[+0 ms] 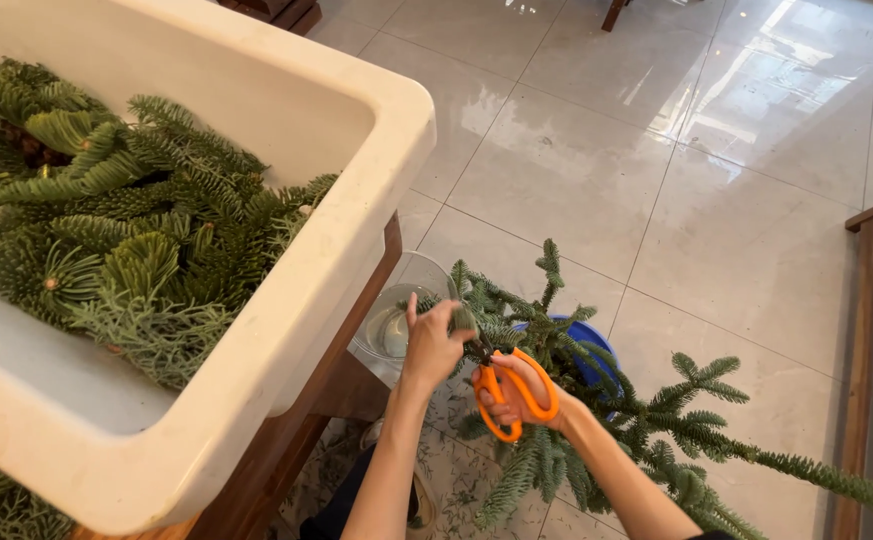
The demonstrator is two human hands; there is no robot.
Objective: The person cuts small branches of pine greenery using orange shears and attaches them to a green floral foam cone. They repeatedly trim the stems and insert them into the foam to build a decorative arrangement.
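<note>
My right hand (531, 395) grips orange-handled scissors (514, 398), their blades pointing up-left into a long fir branch (656, 440). My left hand (432, 343) is closed on the branch's stem just beside the blades. The branch stretches from my hands out to the lower right over the tiled floor. Both hands hang low, below the sink's corner.
A large white basin (356, 200) on a wooden stand fills the left, heaped with cut green fir sprigs (126, 230). A clear glass vase (396, 320) and a blue bucket (586, 345) stand on the glossy floor. A wooden frame (866, 350) rises at the right edge.
</note>
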